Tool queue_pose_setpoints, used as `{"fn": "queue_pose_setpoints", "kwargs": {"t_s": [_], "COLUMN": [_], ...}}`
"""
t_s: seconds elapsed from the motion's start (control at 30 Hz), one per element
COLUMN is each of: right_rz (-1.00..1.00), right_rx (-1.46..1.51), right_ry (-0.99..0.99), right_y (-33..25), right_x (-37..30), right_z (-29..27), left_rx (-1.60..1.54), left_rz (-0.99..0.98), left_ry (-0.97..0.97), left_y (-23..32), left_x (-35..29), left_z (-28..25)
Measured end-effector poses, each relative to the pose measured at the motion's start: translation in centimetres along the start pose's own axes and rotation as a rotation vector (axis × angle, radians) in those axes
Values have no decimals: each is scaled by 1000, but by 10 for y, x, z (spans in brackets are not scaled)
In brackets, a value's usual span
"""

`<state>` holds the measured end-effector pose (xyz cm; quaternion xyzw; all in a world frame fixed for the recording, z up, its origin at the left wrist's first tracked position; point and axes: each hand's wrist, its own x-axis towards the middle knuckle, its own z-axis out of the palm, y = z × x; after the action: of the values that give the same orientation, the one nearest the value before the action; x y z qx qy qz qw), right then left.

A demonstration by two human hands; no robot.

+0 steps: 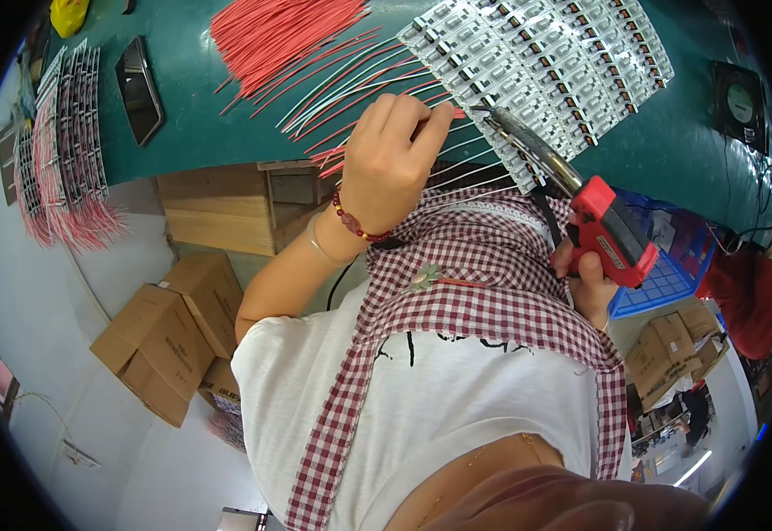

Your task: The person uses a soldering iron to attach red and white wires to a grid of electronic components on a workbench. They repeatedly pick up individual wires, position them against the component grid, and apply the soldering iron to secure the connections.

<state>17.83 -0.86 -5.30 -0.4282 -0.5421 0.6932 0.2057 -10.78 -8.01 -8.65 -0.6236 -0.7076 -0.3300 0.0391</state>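
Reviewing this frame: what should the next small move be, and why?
Probably ease the tip of the red-handled soldering tool onto the red wire at the edge of the board panel, holding the wire still. The left hand pinches the wire near its end there, and the right hand has the tool's tip close beside it; contact is too small to confirm.
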Motion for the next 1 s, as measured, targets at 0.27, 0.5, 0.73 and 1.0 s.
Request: {"fn": "queue_pose_setpoints", "kwargs": {"t_s": [0.27,0.5,0.73,1.0], "right_rz": [-9,-60,-91,-15], "right_rx": [-113,-261,-221,-46], "right_ry": [-4,-46,-22,-14], "right_y": [2,9,4,-7], "right_x": [5,4,1,-3], "right_z": [8,6,5,7], "left_rx": [-20,4,-19,52], "left_rz": [28,31,21,86], "left_ry": [-1,-24,17,42], "left_y": [0,1,0,3], "left_x": [4,4,5,6], "left_z": [5,5,7,-2]}}
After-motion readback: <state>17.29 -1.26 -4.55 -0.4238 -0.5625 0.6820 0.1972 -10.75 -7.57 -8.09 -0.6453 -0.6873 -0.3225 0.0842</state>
